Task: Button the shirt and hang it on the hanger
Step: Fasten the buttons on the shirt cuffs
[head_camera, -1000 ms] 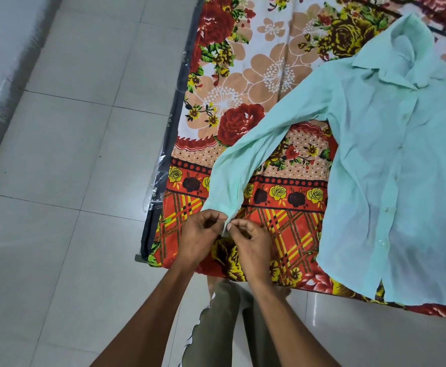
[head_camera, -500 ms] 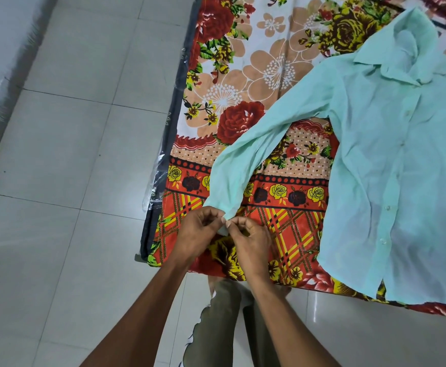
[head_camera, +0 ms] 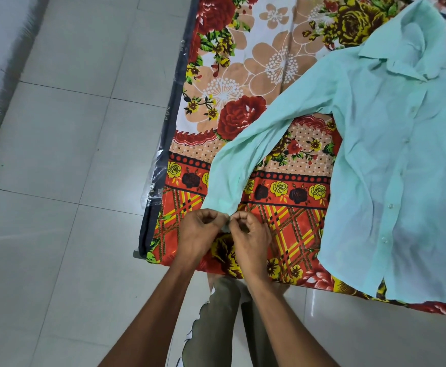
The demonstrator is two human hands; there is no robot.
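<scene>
Both hands meet at the end of the mint green shirt's [head_camera: 391,160] long sleeve [head_camera: 245,152]. The left hand [head_camera: 199,234] and the right hand [head_camera: 248,237] touch each other, and each one pinches the sleeve's cuff [head_camera: 226,227] with bent fingers. The shirt lies flat on a flowery bedsheet [head_camera: 243,83], up and to the right of the hands. The gray tile floor [head_camera: 65,181] is to the left of the hands.

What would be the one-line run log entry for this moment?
step: buttoning cuff | left hand: pinching cuff | right hand: pinching cuff | shirt: flat on bedsheet | hanger: not seen
</scene>
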